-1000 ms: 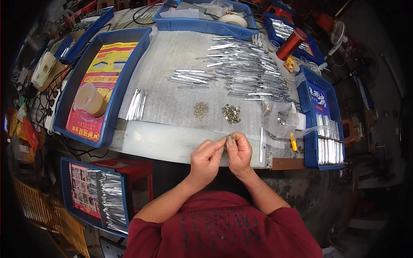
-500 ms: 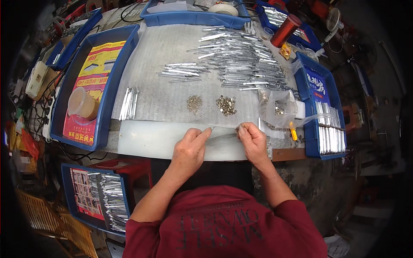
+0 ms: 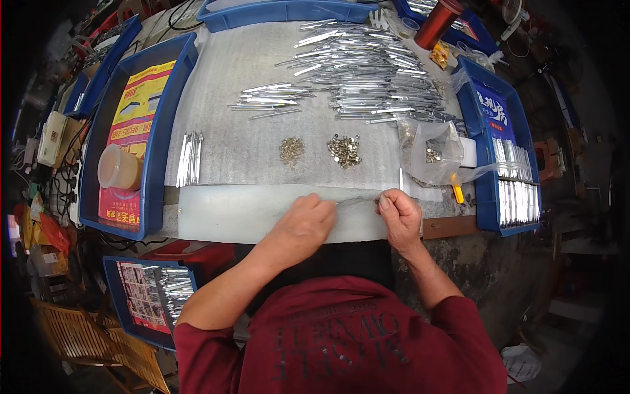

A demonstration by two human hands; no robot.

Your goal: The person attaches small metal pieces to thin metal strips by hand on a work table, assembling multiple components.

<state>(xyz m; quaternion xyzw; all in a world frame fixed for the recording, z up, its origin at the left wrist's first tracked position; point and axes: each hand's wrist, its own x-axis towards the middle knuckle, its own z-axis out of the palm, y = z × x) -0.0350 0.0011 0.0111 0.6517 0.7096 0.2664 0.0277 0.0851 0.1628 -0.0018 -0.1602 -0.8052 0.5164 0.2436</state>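
Note:
Both hands are over the pale board [image 3: 223, 213] along the table's front edge. My left hand [image 3: 303, 226] is curled and slightly blurred, knuckles up; whatever its fingers hold is hidden. At its right, my right hand [image 3: 401, 215] pinches a tiny dark piece between thumb and forefinger, too small to name. Beyond the hands lie a heap of tiny pale-gold parts [image 3: 292, 152] and a heap of shiny brassy pieces [image 3: 344, 151]. Thin silver metal strips [image 3: 374, 75] form a big pile farther back, with a smaller group [image 3: 272, 98] to its left and a neat row [image 3: 189, 159] at far left.
A blue tray [image 3: 177, 98] with a plastic tub [image 3: 120, 167] stands left; another blue tray [image 3: 489, 203] holding strips stands right. Near it are a clear plastic bag [image 3: 436, 148] and a yellow-handled tool [image 3: 457, 190]. A red cylinder [image 3: 438, 25] stands at back right.
My left hand has rolled over, knuckles up, its fingertips now hidden. My right hand sits slightly farther right and lower. The whole view has shifted a little.

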